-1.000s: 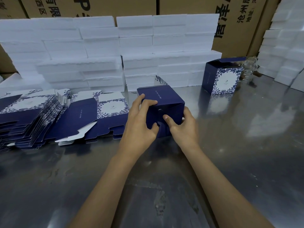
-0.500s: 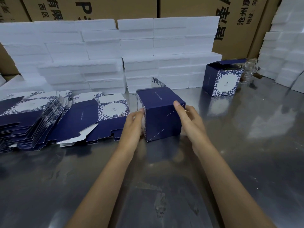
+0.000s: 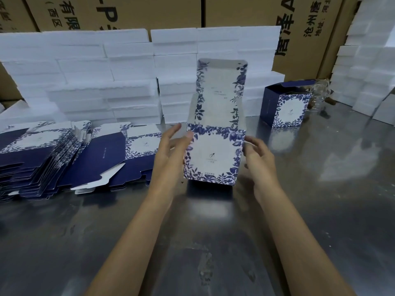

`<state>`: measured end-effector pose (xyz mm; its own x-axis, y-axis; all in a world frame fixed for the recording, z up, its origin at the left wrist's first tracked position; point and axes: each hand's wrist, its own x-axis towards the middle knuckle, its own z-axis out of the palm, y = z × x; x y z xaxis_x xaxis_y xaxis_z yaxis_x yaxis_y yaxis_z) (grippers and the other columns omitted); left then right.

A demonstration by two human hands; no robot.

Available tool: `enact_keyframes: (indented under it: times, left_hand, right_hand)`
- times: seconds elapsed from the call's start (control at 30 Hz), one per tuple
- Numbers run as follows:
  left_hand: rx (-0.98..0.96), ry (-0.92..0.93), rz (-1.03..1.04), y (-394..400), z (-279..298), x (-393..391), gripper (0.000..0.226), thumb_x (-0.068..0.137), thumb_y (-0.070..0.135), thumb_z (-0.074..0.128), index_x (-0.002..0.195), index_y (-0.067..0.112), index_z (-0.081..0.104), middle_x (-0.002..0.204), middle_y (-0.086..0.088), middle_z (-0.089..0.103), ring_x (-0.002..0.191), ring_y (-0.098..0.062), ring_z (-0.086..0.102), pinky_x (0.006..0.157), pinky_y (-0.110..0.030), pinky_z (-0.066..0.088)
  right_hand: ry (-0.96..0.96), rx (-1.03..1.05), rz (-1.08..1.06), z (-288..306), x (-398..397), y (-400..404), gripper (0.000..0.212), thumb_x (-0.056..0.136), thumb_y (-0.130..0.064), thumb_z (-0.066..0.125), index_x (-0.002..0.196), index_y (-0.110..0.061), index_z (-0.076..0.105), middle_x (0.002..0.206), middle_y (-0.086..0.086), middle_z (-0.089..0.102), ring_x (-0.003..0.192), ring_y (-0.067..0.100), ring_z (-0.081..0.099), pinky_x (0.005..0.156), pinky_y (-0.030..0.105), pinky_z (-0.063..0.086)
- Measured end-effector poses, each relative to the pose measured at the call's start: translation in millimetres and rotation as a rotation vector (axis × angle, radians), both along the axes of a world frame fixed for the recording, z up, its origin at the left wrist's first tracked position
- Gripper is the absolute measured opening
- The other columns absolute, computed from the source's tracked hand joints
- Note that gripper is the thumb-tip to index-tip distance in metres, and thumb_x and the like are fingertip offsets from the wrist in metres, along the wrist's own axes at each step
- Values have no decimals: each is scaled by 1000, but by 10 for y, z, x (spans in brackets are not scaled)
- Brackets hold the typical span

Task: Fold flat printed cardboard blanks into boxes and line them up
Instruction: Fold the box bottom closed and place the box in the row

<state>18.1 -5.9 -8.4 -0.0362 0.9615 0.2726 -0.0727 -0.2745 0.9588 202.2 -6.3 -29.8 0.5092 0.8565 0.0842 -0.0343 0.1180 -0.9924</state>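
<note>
- Flat blanks [image 3: 59,154] are stacked at nine o'clock; a finished box [image 3: 287,107] stands at two o'clock, before white foam blocks [image 3: 106,77].
- The box [image 3: 213,154] is held upright at centre between the left hand [image 3: 171,154] and right hand [image 3: 258,159], fingers loosely extended against its sides, lid flap raised.

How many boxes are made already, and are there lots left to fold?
One finished box stands at the back right of the metal table. A second box, lid flap up, is between the left hand and right hand. Lots remain: a thick pile of flat blanks lies on the left.
</note>
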Motion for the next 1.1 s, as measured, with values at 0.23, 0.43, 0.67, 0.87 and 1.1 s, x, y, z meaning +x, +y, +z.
enact_keyframes:
  times: [0.23,0.43,0.67,0.87,1.1]
  left_hand:
    - [-15,-40,74,11,6,-11,28,98,54,50,98,30,63,70,25,62,66,9,60,59,-13,49]
    - [-106,-10,47,-27,20,-44,34,86,51,70,83,21,53,74,11,52,63,-1,51,71,-28,41]
    - [13,237,55,-98,140,-68,37,95,21,62,72,-1,42,64,-9,37,56,-15,35,50,-17,33]
    - [7,334,30,-118,189,-111,32,92,17,60,71,0,43,59,-6,33,53,-17,32,47,-20,29]
    - [-175,476,-35,33,257,-139,39,98,45,54,72,18,42,52,3,42,37,-14,52,53,-26,36]
  right_hand:
    - [48,-44,234,139,-121,-102,85,59,-94,61,126,-42,65,129,-18,68,124,10,62,109,43,46]
    - [-30,40,269,144,-212,-186,65,63,-51,68,125,-39,56,131,2,63,112,24,67,95,47,56]
    - [-11,141,308,154,-258,-197,74,74,-29,59,143,-50,44,140,-6,60,120,25,64,108,56,48]
    - [40,150,328,115,-252,-163,74,69,-25,54,140,-47,50,148,2,54,115,29,62,100,50,49]
    - [49,154,367,41,-221,-85,71,68,-33,57,136,-52,52,145,3,58,122,31,62,104,54,46]
